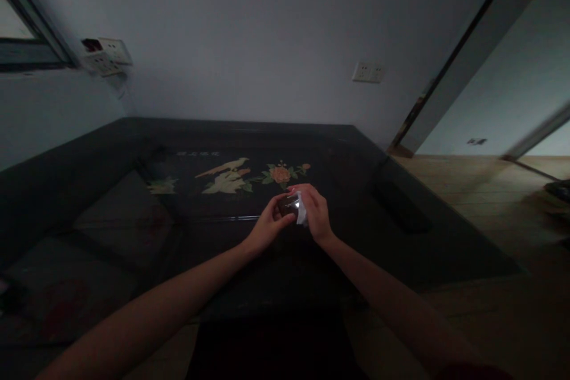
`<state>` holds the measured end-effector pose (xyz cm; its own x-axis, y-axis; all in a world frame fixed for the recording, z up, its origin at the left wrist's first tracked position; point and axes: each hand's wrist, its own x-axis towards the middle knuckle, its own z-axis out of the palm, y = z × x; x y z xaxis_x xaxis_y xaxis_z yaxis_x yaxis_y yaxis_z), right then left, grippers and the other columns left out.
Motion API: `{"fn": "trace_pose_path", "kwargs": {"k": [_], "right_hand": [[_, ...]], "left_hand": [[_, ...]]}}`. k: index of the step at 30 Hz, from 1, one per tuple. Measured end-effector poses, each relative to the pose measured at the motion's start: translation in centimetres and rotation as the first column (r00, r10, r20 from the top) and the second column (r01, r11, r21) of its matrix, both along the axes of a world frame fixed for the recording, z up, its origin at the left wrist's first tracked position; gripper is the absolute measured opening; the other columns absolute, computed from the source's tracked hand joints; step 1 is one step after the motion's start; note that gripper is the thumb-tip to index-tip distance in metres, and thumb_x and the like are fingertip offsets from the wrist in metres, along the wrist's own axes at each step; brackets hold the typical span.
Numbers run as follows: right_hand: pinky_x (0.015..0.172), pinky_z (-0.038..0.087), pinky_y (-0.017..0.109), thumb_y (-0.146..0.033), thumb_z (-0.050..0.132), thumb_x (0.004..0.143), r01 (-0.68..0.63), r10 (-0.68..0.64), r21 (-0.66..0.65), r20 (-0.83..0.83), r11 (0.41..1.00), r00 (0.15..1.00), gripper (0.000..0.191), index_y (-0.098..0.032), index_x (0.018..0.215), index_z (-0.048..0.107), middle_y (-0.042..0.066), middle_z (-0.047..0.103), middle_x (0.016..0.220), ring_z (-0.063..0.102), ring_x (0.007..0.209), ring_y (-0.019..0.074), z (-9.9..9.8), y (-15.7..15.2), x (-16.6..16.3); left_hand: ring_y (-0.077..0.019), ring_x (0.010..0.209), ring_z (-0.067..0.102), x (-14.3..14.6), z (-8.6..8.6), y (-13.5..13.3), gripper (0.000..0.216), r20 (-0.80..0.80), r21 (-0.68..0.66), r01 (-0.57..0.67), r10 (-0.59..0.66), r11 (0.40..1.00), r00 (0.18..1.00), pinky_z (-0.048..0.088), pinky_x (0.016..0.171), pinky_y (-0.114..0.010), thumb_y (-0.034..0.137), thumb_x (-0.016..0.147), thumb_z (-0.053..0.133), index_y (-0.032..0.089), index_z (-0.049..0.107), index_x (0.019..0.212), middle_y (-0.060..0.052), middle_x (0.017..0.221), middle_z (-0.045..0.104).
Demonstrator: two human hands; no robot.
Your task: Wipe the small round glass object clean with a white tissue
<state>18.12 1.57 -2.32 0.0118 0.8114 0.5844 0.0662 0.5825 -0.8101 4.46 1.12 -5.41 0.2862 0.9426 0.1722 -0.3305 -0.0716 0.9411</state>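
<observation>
My left hand (269, 218) is closed around a small, dark, shiny glass-like thing (288, 205), its thumb along the near side. A bright glint shows on its surface, but the dim light hides its exact kind. My right hand (316, 211) is closed on a piece of white tissue or cloth (301, 214), pressed against the right end of the shiny thing. Both hands meet above the near part of a dark, glossy table (249, 285). A bird and flower picture (227, 178) decorates the tabletop just beyond them.
A dark oblong object (403, 208) lies on the table to the right. The table's far edge runs along a pale wall (249, 35) with a socket (369, 72). Another socket with plugs (104, 58) is at the left. Wooden floor (436, 181) shows at the right.
</observation>
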Motion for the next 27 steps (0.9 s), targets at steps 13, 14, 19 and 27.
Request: {"fn": "trace_pose_path", "kwargs": {"k": [13, 14, 19, 27], "right_hand": [[0.098, 0.043, 0.04, -0.039, 0.038, 0.096, 0.02, -0.032, 0.085, 0.145, 0.996, 0.989, 0.032, -0.023, 0.101, 0.065, 0.007, 0.064, 0.112, 0.058, 0.109, 0.0216, -0.4, -0.4, 0.3], [0.1, 0.042, 0.041, -0.036, 0.038, 0.097, 0.034, -0.066, 0.144, 0.229, 0.989, 0.971, 0.031, -0.023, 0.105, 0.065, 0.008, 0.062, 0.115, 0.056, 0.113, 0.0219, -0.2, -0.6, 0.3], [0.106, 0.037, 0.048, -0.028, 0.039, 0.096, 0.006, -0.124, 0.259, 0.443, 0.966, 0.888, 0.032, -0.027, 0.116, 0.063, 0.009, 0.056, 0.126, 0.046, 0.126, 0.0242, -0.1, -1.0, 0.1], [0.093, 0.047, 0.038, -0.046, 0.039, 0.095, -0.032, 0.033, -0.012, 0.087, 0.999, 0.996, 0.038, -0.024, 0.101, 0.068, 0.007, 0.068, 0.107, 0.062, 0.103, 0.0211, -0.3, 0.3, 0.5]], "left_hand": [[-0.0285, 0.12, 0.054, -0.2, 0.2, -0.1, 0.064, -0.05, -0.003, -0.012, 0.012, 1.0, 0.999, 0.043, 0.101, -0.039, 0.041, 0.069, 0.076, 0.015, 0.049, 0.121, -0.015, 0.128, 0.058], [-0.0286, 0.12, 0.054, -0.1, 0.2, -0.1, 0.063, -0.057, -0.011, -0.024, 0.024, 1.0, 0.998, 0.043, 0.101, -0.039, 0.041, 0.069, 0.076, 0.016, 0.05, 0.121, -0.014, 0.128, 0.059], [-0.0275, 0.121, 0.052, 0.2, -0.3, 0.1, 0.055, -0.089, -0.011, -0.127, 0.126, 0.992, 0.988, 0.042, 0.102, -0.039, 0.041, 0.072, 0.072, 0.017, 0.051, 0.117, -0.011, 0.124, 0.06], [-0.028, 0.118, 0.054, 0.0, 0.4, -0.3, 0.063, -0.04, -0.02, -0.05, 0.049, 0.999, 0.998, 0.042, 0.102, -0.04, 0.038, 0.068, 0.077, 0.015, 0.05, 0.12, -0.014, 0.125, 0.059]]}}
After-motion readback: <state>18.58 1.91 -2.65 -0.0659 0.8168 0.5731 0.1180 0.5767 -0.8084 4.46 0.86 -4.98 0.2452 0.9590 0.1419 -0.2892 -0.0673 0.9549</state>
